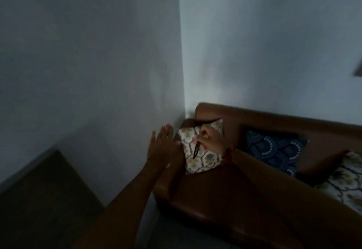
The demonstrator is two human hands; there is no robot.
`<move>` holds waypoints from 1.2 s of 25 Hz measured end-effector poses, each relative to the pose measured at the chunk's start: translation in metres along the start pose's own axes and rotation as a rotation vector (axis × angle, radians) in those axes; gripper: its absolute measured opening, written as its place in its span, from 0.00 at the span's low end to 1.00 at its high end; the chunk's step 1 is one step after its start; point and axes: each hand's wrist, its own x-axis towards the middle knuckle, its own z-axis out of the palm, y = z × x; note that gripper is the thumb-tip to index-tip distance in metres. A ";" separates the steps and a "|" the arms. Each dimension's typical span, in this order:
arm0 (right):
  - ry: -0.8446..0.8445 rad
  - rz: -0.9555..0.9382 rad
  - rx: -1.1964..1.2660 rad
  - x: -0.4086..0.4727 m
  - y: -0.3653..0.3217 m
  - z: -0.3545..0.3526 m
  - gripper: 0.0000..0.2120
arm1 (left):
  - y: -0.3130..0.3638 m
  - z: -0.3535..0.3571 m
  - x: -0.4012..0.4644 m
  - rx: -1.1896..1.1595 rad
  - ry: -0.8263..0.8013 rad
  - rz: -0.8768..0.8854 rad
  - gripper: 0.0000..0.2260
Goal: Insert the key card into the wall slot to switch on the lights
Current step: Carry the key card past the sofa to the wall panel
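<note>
A: How is the right hand point(210, 138) seen?

B: It is curled closed, with a thin dark key card point(196, 149) pinched edge-on between thumb and fingers; a red thread band point(228, 153) is worn at the wrist.

A: And the left hand point(161, 147)?

B: It is held flat and wide, fingers together, nothing gripped, close to the grey wall point(88, 62) by the corner.

A: Where is the card placed?

B: It is held above a patterned cushion point(191, 158) propped in the corner of a brown leather sofa point(225, 196). A blue patterned cushion point(274, 151) is seen further right. No wall slot can be made out in the dimness.
</note>
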 end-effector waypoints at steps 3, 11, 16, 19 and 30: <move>0.157 0.016 -0.029 0.004 -0.032 -0.099 0.06 | 0.064 -0.061 0.056 0.063 0.127 0.129 0.30; 0.326 -0.164 -0.014 -0.027 -0.048 -0.319 0.12 | 0.240 -0.150 0.135 0.081 0.325 0.320 0.30; 0.564 -0.239 -0.202 -0.063 -0.029 -0.442 0.13 | 0.358 -0.179 0.162 0.048 0.414 0.400 0.30; 0.614 -0.221 -0.221 -0.088 -0.012 -0.502 0.15 | 0.425 -0.186 0.171 0.019 0.440 0.449 0.30; 0.824 -0.141 -0.362 -0.148 0.067 -0.657 0.08 | 0.627 -0.180 0.223 -0.030 0.445 0.618 0.31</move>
